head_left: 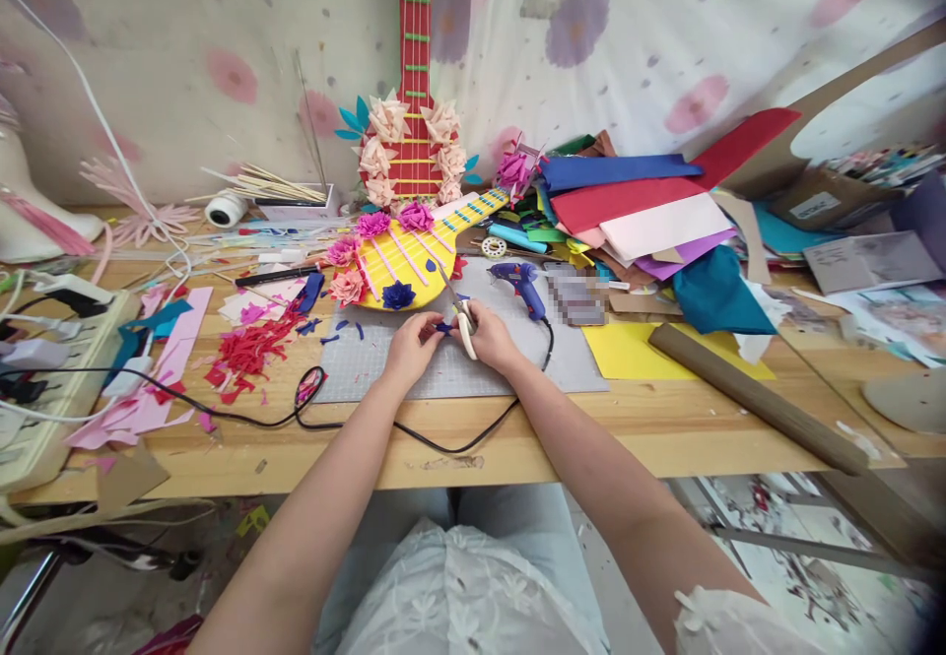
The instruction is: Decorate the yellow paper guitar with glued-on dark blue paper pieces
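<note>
My right hand (491, 337) is closed round the pale handles of a pair of scissors (465, 325), whose blades point away from me. In my left hand (415, 345), thumb and fingers pinch a small dark blue piece of paper (443, 327) beside the scissors. Both hands are over a grey cutting mat (443, 379). Just beyond them lies a yellow paper guitar (406, 266) with pink strips and paper flowers, among them a dark blue flower (398, 295). Small blue scraps (344, 325) lie on the mat to the left.
A blue glue gun (523, 286) rests right of my hands; its black cord (458, 450) loops across the table front. Red paper scraps (247, 355) lie left, coloured paper sheets (628, 202) are piled right. A red paper guitar (415, 143) stands against the wall. A cardboard tube (754, 394) lies at right.
</note>
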Action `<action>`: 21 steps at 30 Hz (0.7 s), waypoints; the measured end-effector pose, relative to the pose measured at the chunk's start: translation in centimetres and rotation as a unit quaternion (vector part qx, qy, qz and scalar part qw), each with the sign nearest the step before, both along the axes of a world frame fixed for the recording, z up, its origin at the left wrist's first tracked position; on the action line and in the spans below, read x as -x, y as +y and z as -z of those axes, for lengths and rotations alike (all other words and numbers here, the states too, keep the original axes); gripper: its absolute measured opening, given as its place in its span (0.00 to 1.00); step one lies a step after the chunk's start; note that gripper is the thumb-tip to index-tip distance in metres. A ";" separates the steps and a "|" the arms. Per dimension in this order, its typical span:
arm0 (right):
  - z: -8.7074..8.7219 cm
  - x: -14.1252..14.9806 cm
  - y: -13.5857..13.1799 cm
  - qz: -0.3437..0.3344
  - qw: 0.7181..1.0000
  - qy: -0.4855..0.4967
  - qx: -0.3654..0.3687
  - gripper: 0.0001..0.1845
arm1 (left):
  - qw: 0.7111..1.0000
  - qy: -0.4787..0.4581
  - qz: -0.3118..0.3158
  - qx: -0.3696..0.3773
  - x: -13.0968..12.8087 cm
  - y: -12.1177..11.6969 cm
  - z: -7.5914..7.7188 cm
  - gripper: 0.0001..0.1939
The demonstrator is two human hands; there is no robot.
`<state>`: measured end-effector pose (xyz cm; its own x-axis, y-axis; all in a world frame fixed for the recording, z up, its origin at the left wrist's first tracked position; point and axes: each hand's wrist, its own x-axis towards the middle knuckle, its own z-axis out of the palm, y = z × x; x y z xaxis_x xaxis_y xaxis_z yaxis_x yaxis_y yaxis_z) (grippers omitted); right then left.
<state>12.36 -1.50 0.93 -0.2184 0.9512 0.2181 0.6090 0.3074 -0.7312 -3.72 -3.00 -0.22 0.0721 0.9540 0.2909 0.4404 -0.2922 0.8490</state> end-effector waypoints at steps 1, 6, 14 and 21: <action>0.1 0.0 0.0 -0.005 1.000 0.000 0.000 0.10 | 1.000 0.001 0.001 -0.002 0.0 0.0 0.0 0.12; 0.2 -0.1 0.0 -0.017 1.000 0.016 0.002 0.10 | 1.000 -0.011 0.003 0.002 -0.1 0.0 0.2 0.18; 0.3 -0.3 0.0 -0.023 0.999 0.036 0.006 0.10 | 0.998 -0.019 0.020 0.049 -0.1 0.3 0.1 0.18; -0.2 -0.2 -0.4 -0.016 0.999 0.023 0.015 0.10 | 0.997 -0.049 -0.016 0.055 -0.1 0.1 0.0 0.16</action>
<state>12.59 -1.85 1.15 -0.2389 0.9502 0.2002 0.5644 0.3037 -0.7676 -3.62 -2.87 -0.24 0.0174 0.9818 0.1893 0.3606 -0.1827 0.9147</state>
